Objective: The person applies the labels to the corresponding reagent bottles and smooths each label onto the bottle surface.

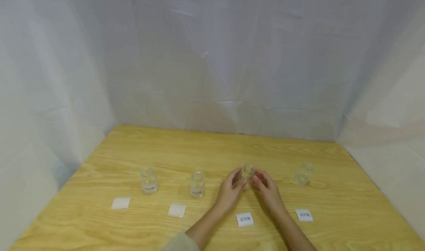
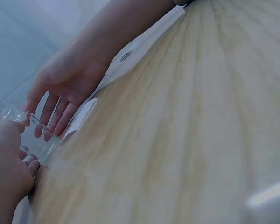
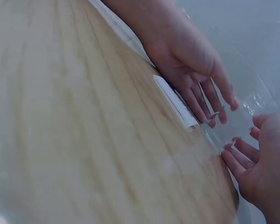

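A small clear glass bottle stands upright between the two hands at mid-table. My left hand holds its left side, the thumb across the front of the glass. From the right, my right hand holds the same bottle with thumb and curled fingers. In the left wrist view, the bottle's clear neck shows between the fingers of both hands. In front of it lies a white card with printed characters, between the forearms.
Two glass bottles with printed labels, the far-left bottle and the middle-left bottle, stand to the left. Blank white cards lie before them. Another clear bottle and a printed card are on the right. White sheeting surrounds the wooden table.
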A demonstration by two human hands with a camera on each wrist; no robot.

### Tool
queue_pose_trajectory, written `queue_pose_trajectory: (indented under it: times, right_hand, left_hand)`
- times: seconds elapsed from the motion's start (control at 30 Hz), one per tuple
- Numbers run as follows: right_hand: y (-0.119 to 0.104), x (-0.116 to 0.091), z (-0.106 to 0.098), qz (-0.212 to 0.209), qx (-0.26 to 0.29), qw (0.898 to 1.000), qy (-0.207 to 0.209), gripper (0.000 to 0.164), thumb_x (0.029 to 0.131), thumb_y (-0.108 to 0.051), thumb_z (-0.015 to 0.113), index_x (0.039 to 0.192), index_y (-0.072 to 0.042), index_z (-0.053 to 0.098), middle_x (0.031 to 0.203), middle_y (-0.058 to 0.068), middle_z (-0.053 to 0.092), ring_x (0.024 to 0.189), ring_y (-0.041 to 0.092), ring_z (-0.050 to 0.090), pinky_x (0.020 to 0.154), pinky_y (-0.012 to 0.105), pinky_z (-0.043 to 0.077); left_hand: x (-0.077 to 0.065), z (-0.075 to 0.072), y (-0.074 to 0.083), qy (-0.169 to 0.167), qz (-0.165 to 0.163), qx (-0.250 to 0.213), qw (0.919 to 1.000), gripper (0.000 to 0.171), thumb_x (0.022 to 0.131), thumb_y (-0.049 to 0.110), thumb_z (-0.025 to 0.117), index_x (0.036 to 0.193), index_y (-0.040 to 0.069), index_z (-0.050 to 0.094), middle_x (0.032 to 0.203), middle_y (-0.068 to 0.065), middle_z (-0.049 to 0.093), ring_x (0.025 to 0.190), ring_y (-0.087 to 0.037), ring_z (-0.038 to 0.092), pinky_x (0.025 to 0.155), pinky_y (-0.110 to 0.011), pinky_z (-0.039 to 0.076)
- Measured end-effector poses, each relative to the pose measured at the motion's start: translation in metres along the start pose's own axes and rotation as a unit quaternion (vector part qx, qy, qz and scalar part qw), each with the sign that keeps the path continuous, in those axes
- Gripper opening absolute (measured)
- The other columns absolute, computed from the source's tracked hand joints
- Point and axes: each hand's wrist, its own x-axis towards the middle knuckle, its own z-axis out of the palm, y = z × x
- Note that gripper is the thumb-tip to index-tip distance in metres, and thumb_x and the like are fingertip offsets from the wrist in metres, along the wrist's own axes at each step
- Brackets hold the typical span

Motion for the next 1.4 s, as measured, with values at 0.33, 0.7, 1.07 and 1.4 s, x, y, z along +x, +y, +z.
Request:
queue_pose_trajectory:
  times: [0.33, 0.7, 1.07, 1.4]
  right_hand:
    - [-0.003, -0.015, 0.008, -0.019, 0.017, 1.000, -0.004, 0.034, 0.095, -0.009, 0.051, 0.123, 0.009, 0.046, 0.117, 0.024, 0.053, 0.099, 0.031, 0.056, 0.084, 0.031, 0.049]
    - [-0.005, -0.026, 0.011, -0.014, 0.016, 1.000, 0.002, 0.034, 0.094, -0.009, 0.052, 0.122, 0.011, 0.047, 0.117, 0.025, 0.053, 0.100, 0.029, 0.057, 0.083, 0.029, 0.049]
    - [-0.007, -0.031, 0.011, 0.004, 0.014, 1.000, -0.001, 0.037, 0.095, -0.012, 0.051, 0.124, 0.009, 0.046, 0.120, 0.024, 0.051, 0.104, 0.029, 0.054, 0.085, 0.028, 0.048]
    - [-0.007, -0.045, -0.003, -0.036, -0.087, 0.995, 0.022, 0.020, 0.090, -0.010, 0.060, 0.106, 0.002, 0.060, 0.101, 0.011, 0.063, 0.091, 0.018, 0.060, 0.079, 0.026, 0.050]
  left_hand:
    - [-0.017, -0.007, 0.007, -0.009, -0.004, -0.002, 1.0000, 0.045, 0.092, 0.014, 0.056, 0.133, 0.001, 0.041, 0.129, -0.020, 0.047, 0.117, -0.032, 0.046, 0.095, -0.034, 0.040]
    - [-0.032, -0.012, 0.021, -0.018, -0.011, 0.002, 0.9998, 0.045, 0.092, 0.012, 0.056, 0.132, -0.002, 0.041, 0.128, -0.021, 0.047, 0.117, -0.033, 0.046, 0.094, -0.033, 0.041]
    - [-0.036, -0.012, 0.014, -0.023, -0.014, 0.014, 0.9995, 0.047, 0.092, 0.017, 0.056, 0.133, 0.000, 0.040, 0.127, -0.018, 0.049, 0.115, -0.030, 0.048, 0.094, -0.033, 0.041]
    - [-0.056, -0.024, 0.017, -0.011, -0.008, 0.134, 0.9909, 0.040, 0.089, 0.021, 0.061, 0.122, 0.003, 0.048, 0.119, -0.008, 0.051, 0.107, -0.026, 0.051, 0.090, -0.038, 0.044]
